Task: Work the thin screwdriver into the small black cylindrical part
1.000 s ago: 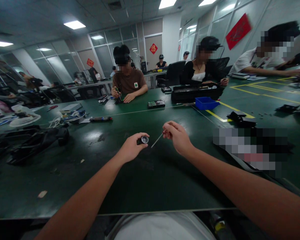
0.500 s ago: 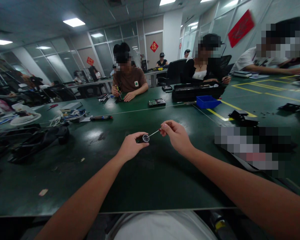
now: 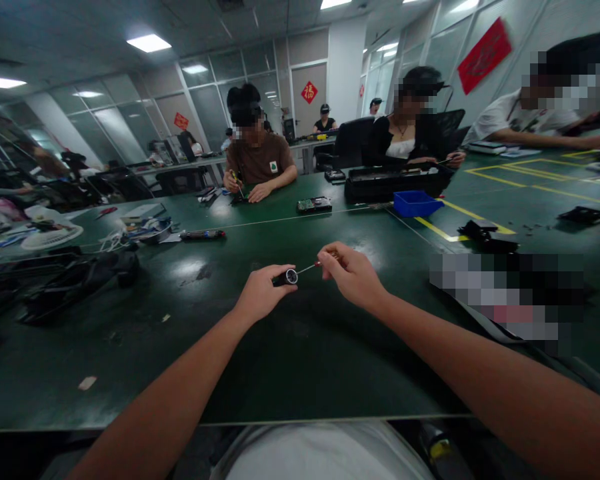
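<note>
My left hand (image 3: 260,293) is closed around a short black cylinder (image 3: 281,278), whose round end with a silvery rim faces right. Dark details inside that end are too small to make out. In my right hand (image 3: 351,268) is a thin screwdriver (image 3: 307,269) with a reddish handle, mostly hidden by the fingers. Its metal shaft points left and its tip is at the right side of the rim; I cannot tell whether it goes inside. Both hands are above the green table (image 3: 300,373).
A dark marker-like tool (image 3: 203,235) lies at the left, beyond a black bag-like item (image 3: 80,283). A circuit-board device (image 3: 314,205) and a blue bin (image 3: 417,204) stand farther back. Black parts (image 3: 487,237) lie at the right. Several people sit around the table.
The screwdriver has shifted slightly, with its shaft less deep across the cylinder's round end and a shorter length showing. My right fingers are a little lower. My left hand is nearly still.
</note>
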The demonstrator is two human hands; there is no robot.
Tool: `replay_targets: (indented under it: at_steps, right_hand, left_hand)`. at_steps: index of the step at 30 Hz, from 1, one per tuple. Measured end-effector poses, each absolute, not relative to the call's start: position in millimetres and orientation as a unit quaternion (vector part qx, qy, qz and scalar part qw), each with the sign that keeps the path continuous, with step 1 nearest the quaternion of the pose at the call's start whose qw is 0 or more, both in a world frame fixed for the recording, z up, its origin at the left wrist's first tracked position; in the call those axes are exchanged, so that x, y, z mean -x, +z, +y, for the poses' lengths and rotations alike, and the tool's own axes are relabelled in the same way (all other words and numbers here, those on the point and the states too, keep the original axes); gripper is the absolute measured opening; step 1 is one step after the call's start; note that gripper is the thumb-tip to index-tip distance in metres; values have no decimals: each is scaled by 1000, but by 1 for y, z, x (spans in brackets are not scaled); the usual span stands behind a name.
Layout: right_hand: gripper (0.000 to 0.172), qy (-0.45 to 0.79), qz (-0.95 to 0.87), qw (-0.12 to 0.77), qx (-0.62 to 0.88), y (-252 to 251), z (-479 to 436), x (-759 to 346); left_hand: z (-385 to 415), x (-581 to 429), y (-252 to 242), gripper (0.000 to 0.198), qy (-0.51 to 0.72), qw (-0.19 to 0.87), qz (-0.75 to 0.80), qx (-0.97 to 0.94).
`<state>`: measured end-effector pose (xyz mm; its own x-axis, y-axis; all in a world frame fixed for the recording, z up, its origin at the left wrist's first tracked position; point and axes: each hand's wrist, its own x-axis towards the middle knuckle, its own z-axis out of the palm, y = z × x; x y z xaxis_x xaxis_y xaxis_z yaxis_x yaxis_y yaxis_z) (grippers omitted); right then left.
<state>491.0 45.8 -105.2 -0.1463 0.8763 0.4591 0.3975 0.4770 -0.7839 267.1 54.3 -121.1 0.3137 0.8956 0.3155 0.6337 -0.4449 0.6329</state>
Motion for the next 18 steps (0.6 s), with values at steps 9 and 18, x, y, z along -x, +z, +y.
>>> replay_targets:
  at_steps: [9, 18]
  right_hand:
    - [20, 242, -726, 483, 425, -107, 48, -492]
    - [18, 316, -663, 531, 422, -111, 51, -489]
  left_hand:
    - [52, -270, -121, 43, 318, 201, 485, -789]
    - [53, -270, -120, 43, 322, 203, 492, -783]
